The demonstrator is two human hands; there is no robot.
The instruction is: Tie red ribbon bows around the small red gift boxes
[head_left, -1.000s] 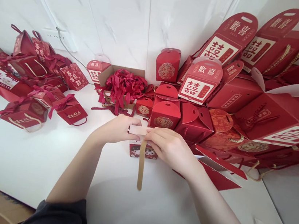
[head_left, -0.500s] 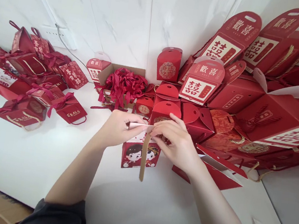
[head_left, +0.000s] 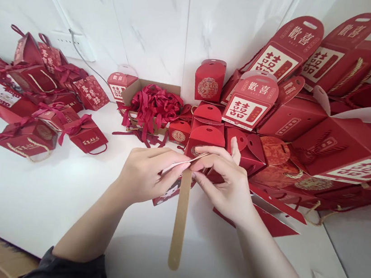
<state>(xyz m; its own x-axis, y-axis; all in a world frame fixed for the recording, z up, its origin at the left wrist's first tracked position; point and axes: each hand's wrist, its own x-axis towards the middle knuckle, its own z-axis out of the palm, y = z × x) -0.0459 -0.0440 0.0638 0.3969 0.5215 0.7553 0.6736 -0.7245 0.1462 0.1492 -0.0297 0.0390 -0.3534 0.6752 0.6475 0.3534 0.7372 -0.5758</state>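
Both my hands hold a small red gift box [head_left: 168, 193] with a cartoon couple printed on it, lifted and tilted above the white table [head_left: 44, 193]. My left hand [head_left: 146, 173] pinches the box's white top flap from the left. My right hand [head_left: 229, 183] pinches the same flap from the right, fingers curled. A long tan strap [head_left: 180, 220] hangs down from the box between my hands. Most of the box is hidden behind my fingers.
Red folded gift boxes [head_left: 206, 137] and larger red boxes [head_left: 311, 114] pile up at the back right. A carton of red ribbons [head_left: 154, 103] sits at the back centre. Ribboned red bags [head_left: 36, 128] lie at the left. Flat red card [head_left: 274, 214] lies right of my hands.
The box has been lifted off the table and tilted toward me. The tan strap now hangs lower and closer. My hands have closed tighter on the top flap.
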